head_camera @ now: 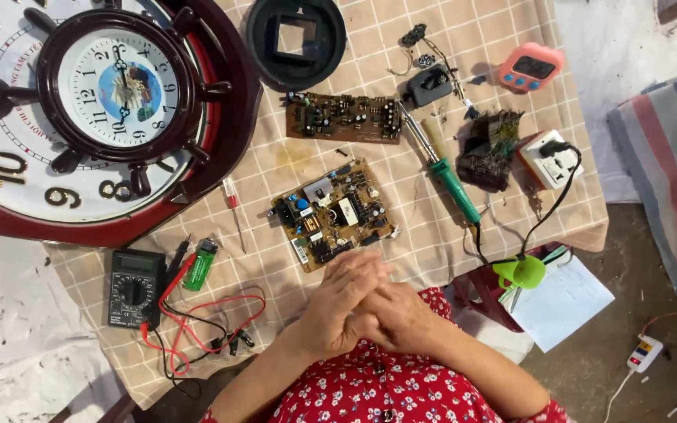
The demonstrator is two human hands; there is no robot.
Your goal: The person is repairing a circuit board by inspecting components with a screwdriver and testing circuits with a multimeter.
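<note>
Checked tablecloth [464,47], circuit board [334,213], clasped left hand [337,305], right hand [398,315], concrete floor [636,251]

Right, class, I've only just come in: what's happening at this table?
A person in a red floral top sits with the left hand clasped over the right hand, holding no tool. Just beyond the hands lies a circuit board on a checked cloth. A green-handled soldering iron, a second board, a multimeter and a ship's-wheel clock lie around it, untouched.
</note>
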